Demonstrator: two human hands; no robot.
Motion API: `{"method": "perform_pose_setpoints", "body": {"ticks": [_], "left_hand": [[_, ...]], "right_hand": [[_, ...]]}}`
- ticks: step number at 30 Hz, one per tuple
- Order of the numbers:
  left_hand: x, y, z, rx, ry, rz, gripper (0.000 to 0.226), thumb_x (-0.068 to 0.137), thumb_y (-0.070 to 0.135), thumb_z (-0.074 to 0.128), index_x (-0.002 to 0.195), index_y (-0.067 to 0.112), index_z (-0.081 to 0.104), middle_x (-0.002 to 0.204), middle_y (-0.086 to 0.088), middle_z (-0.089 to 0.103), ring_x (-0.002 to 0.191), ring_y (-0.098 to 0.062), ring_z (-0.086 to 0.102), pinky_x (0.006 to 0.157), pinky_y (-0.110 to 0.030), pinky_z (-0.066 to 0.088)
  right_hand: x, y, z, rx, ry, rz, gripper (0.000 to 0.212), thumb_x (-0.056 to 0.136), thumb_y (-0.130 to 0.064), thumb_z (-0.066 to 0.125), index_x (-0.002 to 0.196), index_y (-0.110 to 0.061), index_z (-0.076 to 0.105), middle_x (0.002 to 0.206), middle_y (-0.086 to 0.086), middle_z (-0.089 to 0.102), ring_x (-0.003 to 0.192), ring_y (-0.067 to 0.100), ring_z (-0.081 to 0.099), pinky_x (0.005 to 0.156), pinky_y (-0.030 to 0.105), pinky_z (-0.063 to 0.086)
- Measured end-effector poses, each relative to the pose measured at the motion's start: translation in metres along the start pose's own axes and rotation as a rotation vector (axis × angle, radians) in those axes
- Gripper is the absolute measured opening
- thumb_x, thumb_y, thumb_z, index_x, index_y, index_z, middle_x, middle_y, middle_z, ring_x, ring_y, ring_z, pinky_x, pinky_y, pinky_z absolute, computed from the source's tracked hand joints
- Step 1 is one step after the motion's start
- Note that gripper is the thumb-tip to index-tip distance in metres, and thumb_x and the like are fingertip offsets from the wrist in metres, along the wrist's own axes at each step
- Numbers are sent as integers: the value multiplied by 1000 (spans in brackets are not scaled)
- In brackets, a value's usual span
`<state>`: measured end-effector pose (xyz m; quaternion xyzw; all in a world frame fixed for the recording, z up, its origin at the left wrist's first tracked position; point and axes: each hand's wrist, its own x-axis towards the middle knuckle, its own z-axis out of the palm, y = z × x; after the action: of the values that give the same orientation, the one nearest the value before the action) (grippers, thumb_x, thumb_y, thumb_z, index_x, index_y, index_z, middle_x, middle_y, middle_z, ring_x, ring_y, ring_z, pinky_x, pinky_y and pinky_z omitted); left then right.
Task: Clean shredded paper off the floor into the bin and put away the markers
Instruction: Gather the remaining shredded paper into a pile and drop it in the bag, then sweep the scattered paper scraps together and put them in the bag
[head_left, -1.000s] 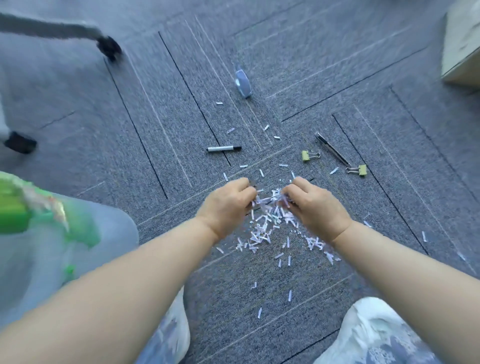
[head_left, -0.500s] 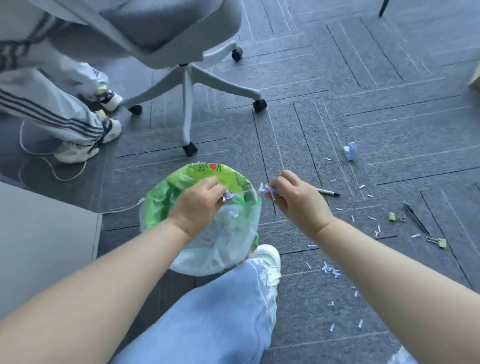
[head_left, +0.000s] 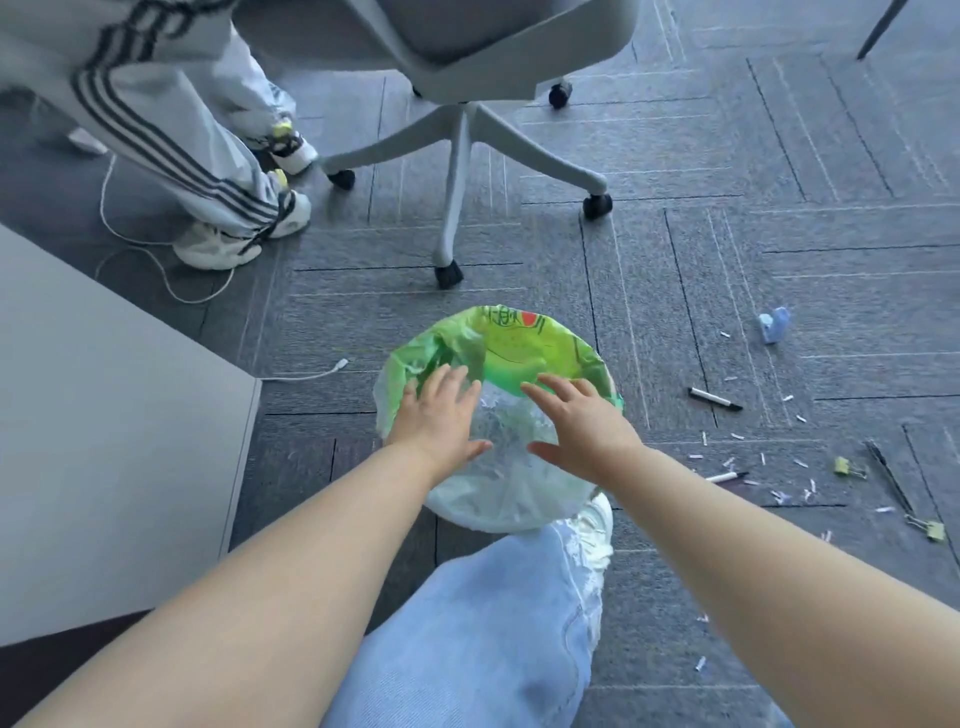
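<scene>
We hold our left hand (head_left: 439, 415) and right hand (head_left: 576, 423) side by side, palms down, over the mouth of the green-lined bin (head_left: 524, 332). The fingers of both are spread and straight and grip nothing. To the right of our right hand, shredded paper (head_left: 779, 493) dots the carpet (head_left: 675, 270). The near marker (head_left: 727, 476) lies just beside our right forearm, and the far marker (head_left: 714, 399) lies further right.

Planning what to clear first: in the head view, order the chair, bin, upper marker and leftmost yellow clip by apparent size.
1. Chair, though cropped by the frame edge.
2. Bin.
3. Upper marker.
4. Leftmost yellow clip.
</scene>
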<state>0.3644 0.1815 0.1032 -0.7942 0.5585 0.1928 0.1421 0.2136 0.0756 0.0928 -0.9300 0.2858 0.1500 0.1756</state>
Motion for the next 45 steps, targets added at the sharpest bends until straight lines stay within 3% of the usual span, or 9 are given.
{"method": "perform_pose_setpoints", "body": {"ticks": [3,6,9,12,14,26,33,40,45], "left_hand": [[-3,2,8,87,-20,16,77,92,56,32,147,19,-7,153,-3,-23,139,-23,-23,111,-53,-7],[-6,4,10,63,-41,12,75,93,56,29,146,20,-10,151,-3,-27,138,-23,-26,111,-52,-9],[-10,11,2,-2,-21,19,70,94,53,31,147,21,0,154,-5,-16,142,-25,-13,113,-49,-1],[-9,23,-14,-32,70,59,57,95,46,33,142,16,24,152,-8,15,138,-26,17,111,-41,17],[-6,37,-24,-21,121,98,50,96,44,33,137,16,33,148,-7,26,133,-25,27,108,-38,23],[46,233,-55,118,166,536,50,95,41,37,137,14,33,143,-7,32,129,-24,32,106,-37,28],[58,339,31,191,-11,684,49,92,35,44,134,13,34,139,-8,35,124,-26,35,105,-37,32],[64,365,130,137,-161,692,46,92,35,44,132,13,36,135,-7,38,120,-24,38,101,-37,37],[55,374,190,71,-353,638,35,91,37,51,117,15,49,116,-4,44,104,-21,49,86,-35,45]], "right_hand": [[-7,2,5,-84,-19,-6,76,87,-51,48,146,-27,6,156,0,1,141,24,5,115,44,12],[-11,2,7,-51,-38,17,73,90,-50,43,146,-24,5,156,1,-1,142,24,2,115,44,7],[-18,4,4,-4,55,25,64,92,-44,43,144,-22,15,153,3,14,138,25,18,112,41,18],[-29,13,-6,30,162,32,57,92,-40,44,141,-20,25,146,4,31,129,25,33,103,39,30],[-40,25,-12,51,203,49,53,91,-38,45,139,-20,30,140,3,37,124,26,38,98,38,34],[-178,195,12,142,273,391,40,90,-26,48,128,-14,45,125,8,52,110,28,48,91,37,39],[-247,254,107,269,119,570,39,89,-24,51,126,-13,46,123,8,51,113,29,45,89,39,43],[-257,269,195,409,7,598,38,91,-24,49,128,-17,43,124,3,48,115,23,44,89,38,44],[-254,272,251,473,-165,616,27,92,-23,50,117,-13,51,116,6,50,104,28,52,81,42,49]]}}
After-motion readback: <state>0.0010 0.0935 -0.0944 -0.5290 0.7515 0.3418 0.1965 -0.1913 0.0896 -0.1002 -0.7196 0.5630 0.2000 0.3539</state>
